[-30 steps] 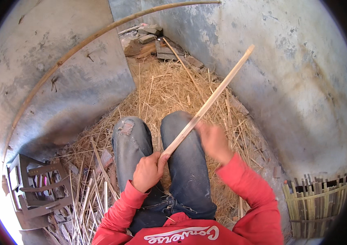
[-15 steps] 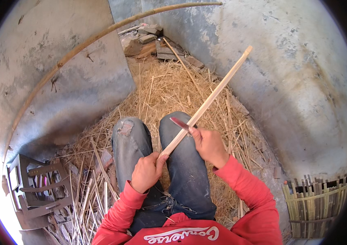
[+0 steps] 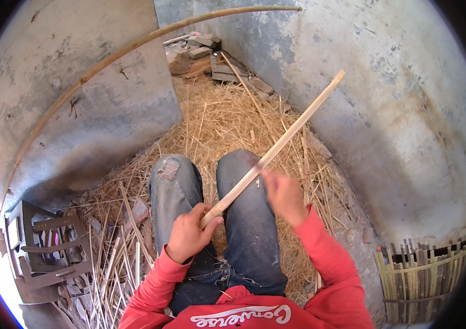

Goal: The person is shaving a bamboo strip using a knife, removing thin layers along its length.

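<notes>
A long pale bamboo strip (image 3: 293,130) slants across my lap, from low left to a far tip at upper right. My left hand (image 3: 193,232) is closed round its near end, above my thighs. Beside the strip's middle is my right hand (image 3: 284,196), smeared by motion, its fingers closed on a knife (image 3: 255,161). The blade shows only as a faint reddish blur by the strip, so I cannot tell whether it touches the wood.
Shavings (image 3: 227,118) cover the floor ahead. Loose strips (image 3: 126,263) lie left of my legs, near a dark wooden frame (image 3: 52,247). A long curved pole (image 3: 109,59) arcs along the left wall. At lower right stands a slatted bamboo basket (image 3: 422,285); bricks (image 3: 203,49) lie at the back.
My left hand has moved slightly left and down with the strip. The right hand has shifted a little right and down, and the knife blade, sharp before, is now blurred.
</notes>
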